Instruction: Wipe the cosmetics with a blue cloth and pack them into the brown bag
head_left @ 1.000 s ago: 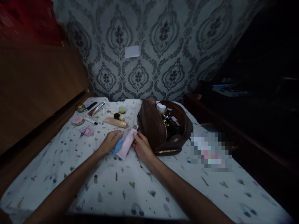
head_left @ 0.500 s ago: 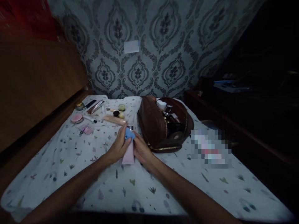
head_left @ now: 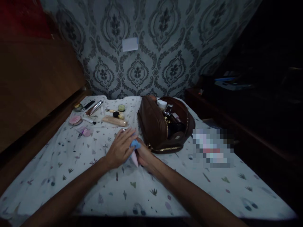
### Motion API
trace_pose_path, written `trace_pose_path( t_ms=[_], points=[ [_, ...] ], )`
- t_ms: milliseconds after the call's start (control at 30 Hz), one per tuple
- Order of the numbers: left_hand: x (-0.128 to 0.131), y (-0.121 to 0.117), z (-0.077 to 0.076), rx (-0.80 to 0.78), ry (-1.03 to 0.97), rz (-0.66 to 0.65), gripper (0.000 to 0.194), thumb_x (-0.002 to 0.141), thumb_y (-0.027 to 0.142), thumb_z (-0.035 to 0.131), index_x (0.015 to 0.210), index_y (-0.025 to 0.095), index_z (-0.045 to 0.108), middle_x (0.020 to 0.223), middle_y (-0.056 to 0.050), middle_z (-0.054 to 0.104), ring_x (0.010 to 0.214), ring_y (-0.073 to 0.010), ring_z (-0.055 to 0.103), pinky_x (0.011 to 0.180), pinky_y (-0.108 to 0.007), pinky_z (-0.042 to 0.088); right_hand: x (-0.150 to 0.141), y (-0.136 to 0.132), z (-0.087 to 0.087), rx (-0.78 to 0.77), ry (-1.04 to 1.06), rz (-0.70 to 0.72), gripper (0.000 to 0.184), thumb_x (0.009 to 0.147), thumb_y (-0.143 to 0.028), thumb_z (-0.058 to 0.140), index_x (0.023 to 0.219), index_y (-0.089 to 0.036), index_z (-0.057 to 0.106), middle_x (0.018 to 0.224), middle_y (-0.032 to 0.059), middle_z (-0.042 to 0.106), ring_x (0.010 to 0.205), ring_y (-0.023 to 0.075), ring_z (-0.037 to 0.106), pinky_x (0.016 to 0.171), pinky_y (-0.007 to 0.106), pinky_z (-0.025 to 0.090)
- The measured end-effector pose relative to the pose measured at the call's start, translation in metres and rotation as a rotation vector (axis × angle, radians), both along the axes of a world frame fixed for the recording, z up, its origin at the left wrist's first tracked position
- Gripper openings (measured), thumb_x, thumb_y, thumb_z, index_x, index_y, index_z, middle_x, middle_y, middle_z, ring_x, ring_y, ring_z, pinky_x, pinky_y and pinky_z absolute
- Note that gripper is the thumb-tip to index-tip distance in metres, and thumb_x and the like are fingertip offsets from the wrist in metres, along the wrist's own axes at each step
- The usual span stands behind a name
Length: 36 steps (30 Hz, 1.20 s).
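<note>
Low over the middle of the bed-like surface, a pale pink squeeze tube is held between my two hands. My right hand grips the tube from its right side, the fingers partly hidden behind it. Across its upper part lies my left hand, fingers together and pressing a crumpled blue cloth against it. The tube's shiny cap end is mostly covered by the left fingers. Just beyond my right hand stands an open brown cosmetic bag with bottles and white-lidded jars inside.
Cosmetics lie at the back left: a beige tube, a pink compact, a gold-lidded jar, a green jar and several brushes. A blurred-out item lies right of the bag. A patterned wall rises behind.
My left hand has shifted over the tube's front, its fingers now laid across it with the cloth. The tube has turned and shows a narrower side. The view has shifted slightly.
</note>
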State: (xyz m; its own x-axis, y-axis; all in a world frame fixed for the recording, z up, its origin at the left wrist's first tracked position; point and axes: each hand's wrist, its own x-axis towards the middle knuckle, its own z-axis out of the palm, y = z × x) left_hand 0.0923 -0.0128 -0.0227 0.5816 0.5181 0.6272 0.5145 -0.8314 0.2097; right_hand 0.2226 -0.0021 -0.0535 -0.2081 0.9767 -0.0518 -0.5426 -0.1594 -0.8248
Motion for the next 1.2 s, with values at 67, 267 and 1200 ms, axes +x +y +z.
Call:
trace_pose_path(
  t_ms=[67, 267, 1200],
  points=[
    [-0.005, 0.003, 0.005, -0.073, -0.067, 0.113, 0.038, 0.100, 0.030, 0.044, 0.136, 0.020, 0.052, 0.150, -0.017, 0.048, 0.145, -0.0290, 0.037, 0.119, -0.053, 0.029, -0.003, -0.002, 0.008, -0.045, 0.036, 0.075, 0.040, 0.077, -0.054, 0.071, 0.099, -0.021, 0.069, 0.082, 0.0032, 0.072, 0.085, 0.0219, 0.067, 0.070, 0.033, 0.056],
    [-0.017, 0.010, 0.027, -0.439, -0.249, 0.204, 0.028, 0.098, 0.041, 0.043, 0.095, 0.019, 0.060, 0.088, -0.004, 0.063, 0.083, -0.0188, 0.060, 0.079, -0.030, 0.049, 0.005, -0.011, 0.023, -0.102, -0.002, 0.289, 0.040, 0.077, -0.056, 0.075, 0.089, -0.019, 0.066, 0.073, -0.0011, 0.064, 0.064, 0.0136, 0.058, 0.052, 0.023, 0.050],
    [-0.078, 0.045, 0.044, -1.031, -0.505, -0.004, 0.048, 0.073, 0.056, 0.075, 0.100, 0.015, 0.075, 0.087, -0.006, 0.071, 0.075, -0.0202, 0.063, 0.065, -0.028, 0.050, 0.016, -0.014, 0.028, -0.069, -0.006, 0.509, 0.053, 0.069, -0.046, 0.084, 0.104, -0.019, 0.055, 0.076, 0.0045, 0.073, 0.057, 0.0130, 0.063, 0.049, 0.021, 0.044]
  ],
)
